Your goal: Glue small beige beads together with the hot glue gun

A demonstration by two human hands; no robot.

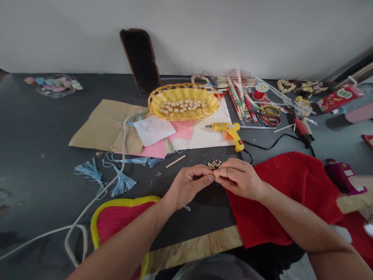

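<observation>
My left hand (194, 181) and my right hand (240, 177) meet over the dark table, thumbs and fingers pinched together. Between the fingertips shows a bit of a small pale piece (216, 176), mostly hidden. Just behind the fingers lies a little heap of small pale wooden bits (215, 164). A yellow hot glue gun (230, 131) rests beyond my right hand, its nozzle to the left. Farther back, a yellow woven basket (183, 115) holds several small pale flower-shaped pieces (182, 105). A short thin stick (175, 161) lies beyond my left hand.
A red cloth (291, 186) lies under my right forearm. Blue tassels (122, 182) and a white cable (96, 198) are at the left. A phone (140, 60) leans against the wall. Scissors (269, 116), a red thread spool (260, 91) and a drink carton (339, 98) stand or lie at the right.
</observation>
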